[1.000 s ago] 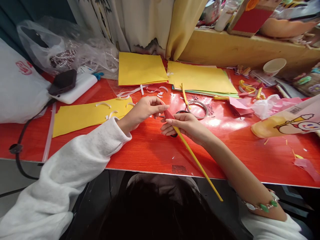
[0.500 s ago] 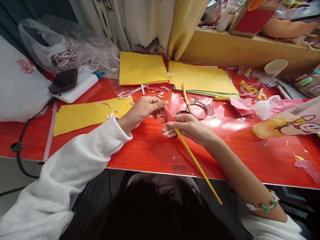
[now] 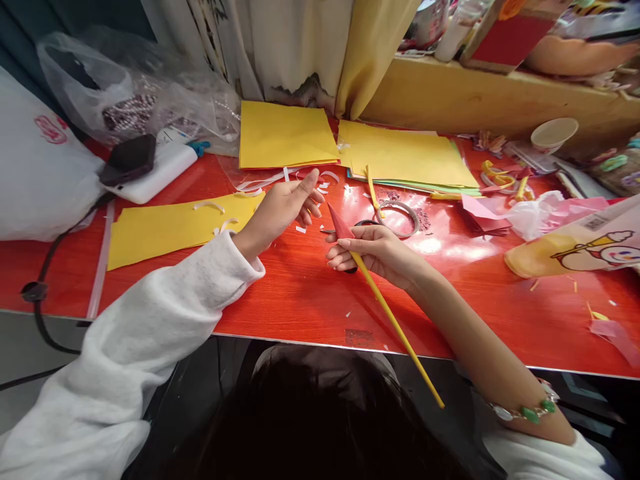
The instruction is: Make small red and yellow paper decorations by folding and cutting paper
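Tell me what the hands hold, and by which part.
The right hand holds the yellow stick where it meets the red cone; the left hand holds nothing visible.

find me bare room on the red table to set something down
Two patches of the red table look bare: the front edge between the left sleeve and the yellow stick, bar small scraps; and between the right forearm and drink cup. Crowded: the back, with yellow paper stacks; far left, with a white bag and phone.
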A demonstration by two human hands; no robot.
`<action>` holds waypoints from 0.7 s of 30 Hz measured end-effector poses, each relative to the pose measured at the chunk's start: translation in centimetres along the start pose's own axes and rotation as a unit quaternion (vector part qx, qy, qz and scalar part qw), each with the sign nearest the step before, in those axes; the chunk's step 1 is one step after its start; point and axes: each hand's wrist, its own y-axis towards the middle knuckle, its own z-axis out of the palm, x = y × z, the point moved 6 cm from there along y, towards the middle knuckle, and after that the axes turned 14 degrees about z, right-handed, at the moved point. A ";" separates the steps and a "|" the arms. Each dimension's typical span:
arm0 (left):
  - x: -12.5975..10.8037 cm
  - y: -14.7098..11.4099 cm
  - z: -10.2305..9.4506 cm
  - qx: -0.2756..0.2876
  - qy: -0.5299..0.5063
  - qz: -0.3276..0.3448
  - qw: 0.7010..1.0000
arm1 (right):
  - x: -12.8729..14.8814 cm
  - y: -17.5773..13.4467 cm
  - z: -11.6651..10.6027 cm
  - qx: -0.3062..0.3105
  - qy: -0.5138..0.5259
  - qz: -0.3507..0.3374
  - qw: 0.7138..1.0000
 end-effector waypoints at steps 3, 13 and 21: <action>-0.1 -0.1 0.6 0.040 0.011 0.016 0.999 | 0.0 -0.1 0.0 0.007 -0.006 0.001 1.000; -0.3 -0.3 0.3 0.018 0.040 0.038 0.998 | 1.4 -1.2 0.0 -0.128 -0.124 -0.047 0.983; 0.2 -0.4 1.4 0.051 0.066 0.074 0.994 | 1.0 -1.0 0.4 -0.079 -0.144 -0.051 0.985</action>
